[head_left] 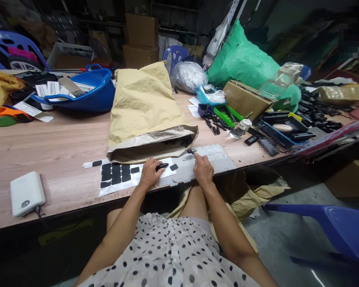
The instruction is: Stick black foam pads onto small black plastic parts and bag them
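Your left hand (150, 173) pinched a black piece (162, 166) | right hand (204, 170): closure unclear | loose pinch risked a drop

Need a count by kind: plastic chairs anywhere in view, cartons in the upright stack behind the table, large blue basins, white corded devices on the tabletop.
Plastic chairs: 3
Stacked cartons: 2
Large blue basin: 1
White corded device: 1
Total: 7
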`<state>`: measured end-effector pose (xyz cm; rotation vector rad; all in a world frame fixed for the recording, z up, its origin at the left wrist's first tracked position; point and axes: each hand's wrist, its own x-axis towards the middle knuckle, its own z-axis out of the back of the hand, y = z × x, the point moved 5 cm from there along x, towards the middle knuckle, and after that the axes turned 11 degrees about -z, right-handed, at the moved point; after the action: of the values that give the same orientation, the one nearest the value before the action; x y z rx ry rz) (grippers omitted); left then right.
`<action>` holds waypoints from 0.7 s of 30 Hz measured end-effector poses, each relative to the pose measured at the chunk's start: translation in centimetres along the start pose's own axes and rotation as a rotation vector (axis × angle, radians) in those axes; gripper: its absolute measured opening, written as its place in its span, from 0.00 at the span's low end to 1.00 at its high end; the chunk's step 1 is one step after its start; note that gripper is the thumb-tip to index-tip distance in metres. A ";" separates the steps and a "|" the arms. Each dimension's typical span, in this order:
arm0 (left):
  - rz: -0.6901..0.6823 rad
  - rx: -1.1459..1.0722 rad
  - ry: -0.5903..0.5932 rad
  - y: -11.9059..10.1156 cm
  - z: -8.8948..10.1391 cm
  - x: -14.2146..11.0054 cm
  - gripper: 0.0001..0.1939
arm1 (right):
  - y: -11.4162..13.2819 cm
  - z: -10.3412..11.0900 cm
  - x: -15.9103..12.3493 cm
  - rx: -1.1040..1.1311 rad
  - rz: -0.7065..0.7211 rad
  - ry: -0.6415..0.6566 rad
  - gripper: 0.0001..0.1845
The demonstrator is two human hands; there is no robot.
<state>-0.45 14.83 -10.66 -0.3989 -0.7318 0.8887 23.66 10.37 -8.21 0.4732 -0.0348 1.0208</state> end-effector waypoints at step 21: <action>0.039 -0.205 0.388 -6.0 -1.6 -11.5 0.09 | -0.2 -1.4 1.8 -0.180 -0.019 -0.092 0.23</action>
<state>-0.72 1.95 -12.90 -0.7472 -0.4574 0.7444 24.56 12.29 -9.12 0.3547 -0.2025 0.9669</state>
